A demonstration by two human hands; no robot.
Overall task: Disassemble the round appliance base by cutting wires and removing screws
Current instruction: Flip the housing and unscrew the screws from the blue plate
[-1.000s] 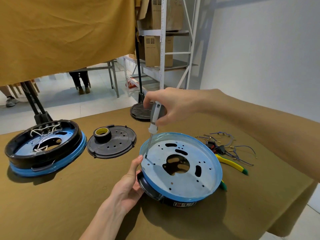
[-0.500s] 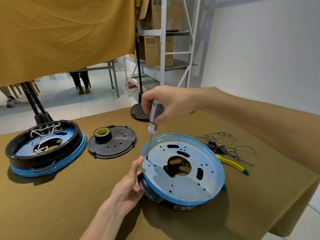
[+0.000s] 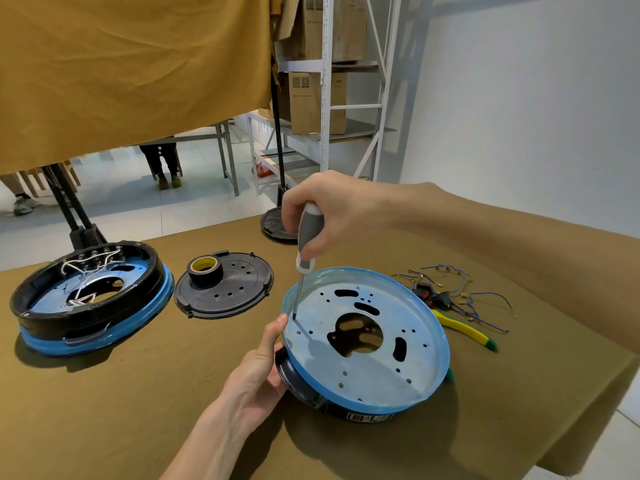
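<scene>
on olive cloth table [image 3: 145, 403]: right hand [image 3: 332, 209] clamped round screwdriver [image 3: 306, 244], tip down on round base [image 3: 363, 341]'s plate, left hand [image 3: 258, 368] cupping its rim.

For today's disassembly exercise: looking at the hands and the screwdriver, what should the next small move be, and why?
Probably keep turning the screwdriver: its tip sits at the plate's left edge on the round base, the right hand grips the handle, and the left hand steadies the rim.
</scene>
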